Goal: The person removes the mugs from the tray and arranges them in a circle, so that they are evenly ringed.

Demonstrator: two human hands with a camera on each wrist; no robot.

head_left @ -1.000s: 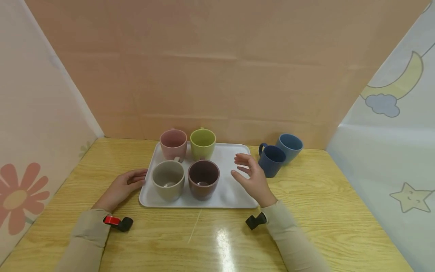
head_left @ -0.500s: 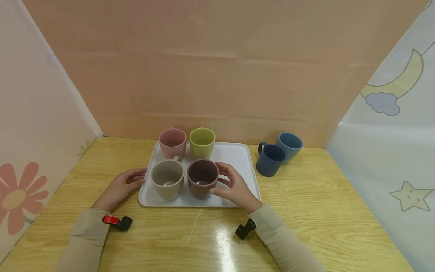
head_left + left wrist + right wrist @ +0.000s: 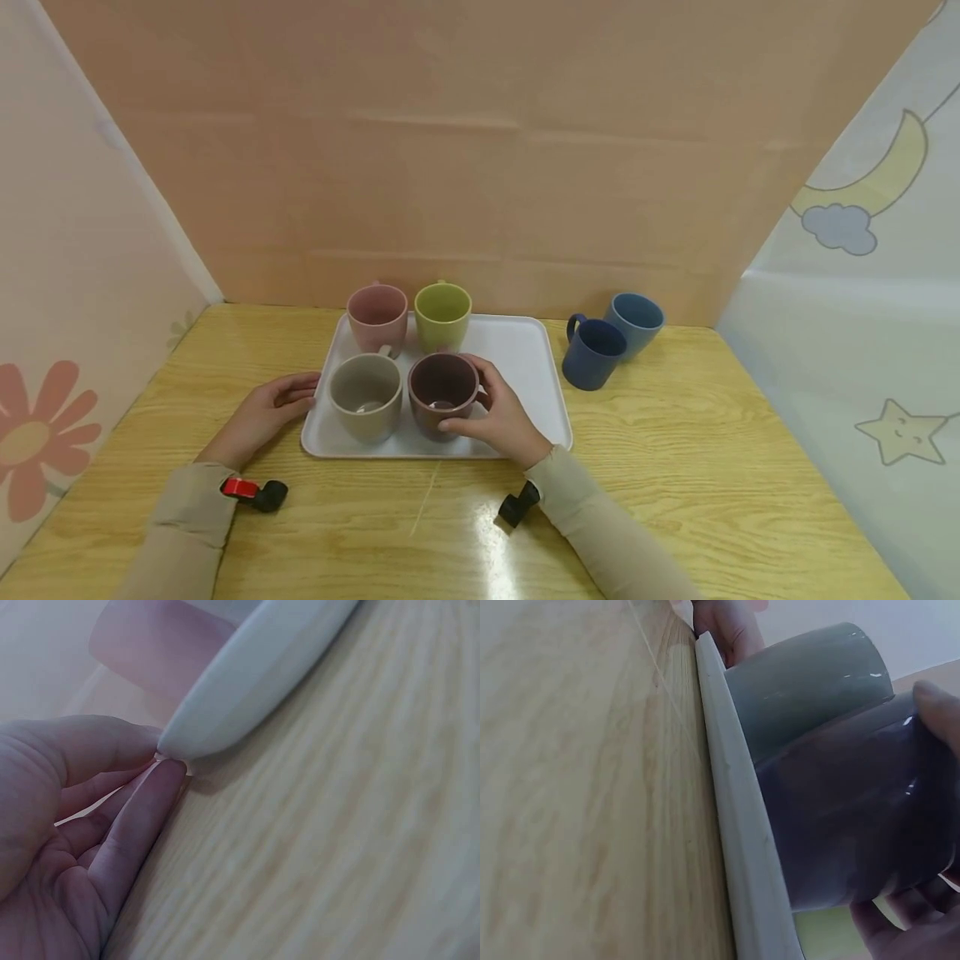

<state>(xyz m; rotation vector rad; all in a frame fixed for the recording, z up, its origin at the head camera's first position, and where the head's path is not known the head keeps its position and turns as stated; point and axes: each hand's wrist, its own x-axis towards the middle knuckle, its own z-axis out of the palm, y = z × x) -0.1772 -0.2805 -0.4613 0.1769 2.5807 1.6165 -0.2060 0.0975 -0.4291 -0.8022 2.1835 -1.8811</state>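
Observation:
A white tray (image 3: 517,333) carries a brown mug (image 3: 431,412), a beige mug (image 3: 363,421), a pink mug (image 3: 375,329) and a green mug (image 3: 438,329). My right hand (image 3: 502,421) grips the brown mug from its right side, thumb on the near wall and fingers round the far side. In the right wrist view, the brown mug (image 3: 855,810) overlaps the beige mug (image 3: 810,682). At the tray's left rim is my left hand (image 3: 266,417). The left wrist view shows its fingertips (image 3: 174,771) pinching that rim, low over the table.
On the wooden table (image 3: 675,467), right of the tray, a dark blue mug (image 3: 588,367) stands close to a lighter blue mug (image 3: 637,329). An orange-brown backdrop (image 3: 487,167) rises behind the tray. Patterned white panels flank both sides.
My right hand has moved left from above the tray's right side to the brown mug and closed round it. My left hand has stayed at the tray's rim.

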